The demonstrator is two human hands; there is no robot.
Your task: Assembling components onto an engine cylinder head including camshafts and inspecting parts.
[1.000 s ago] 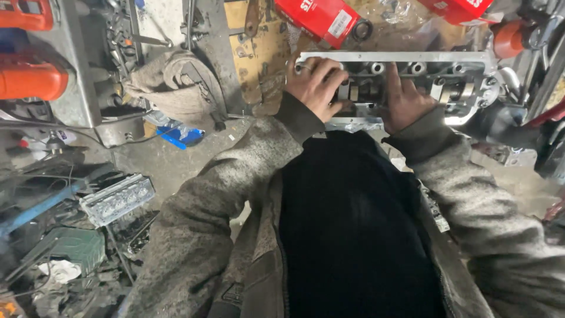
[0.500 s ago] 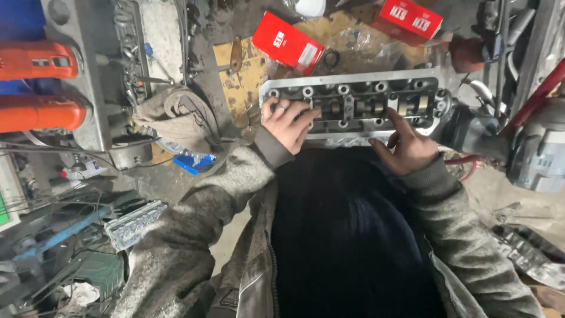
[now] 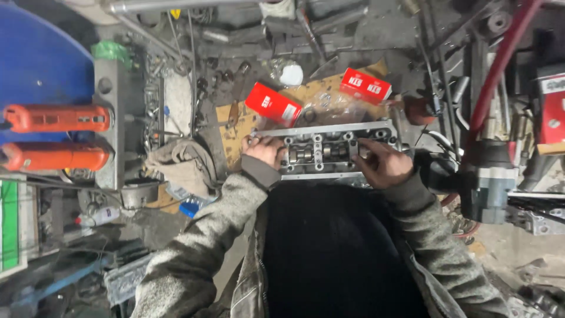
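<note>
A grey metal engine cylinder head (image 3: 321, 131) with a camshaft (image 3: 311, 153) along its middle lies in front of me on the cluttered bench. My left hand (image 3: 263, 151) grips its left end, fingers curled over the edge. My right hand (image 3: 382, 163) rests on the right part of the head, fingers pressed on the camshaft area. Both arms wear grey knitted sleeves over a dark top.
Two red cardboard boxes (image 3: 272, 103) (image 3: 365, 85) lie on brown cardboard behind the head. A dirty rag (image 3: 182, 165) sits left of it, with two orange tool handles (image 3: 56, 118) further left. A red hose (image 3: 497, 76) and a grey machine part (image 3: 491, 185) stand at the right.
The view has tilted, so the cylinder head now sits lower in frame. My right hand has moved from the head's near edge onto its top right part. The left hand stays at the left end.
</note>
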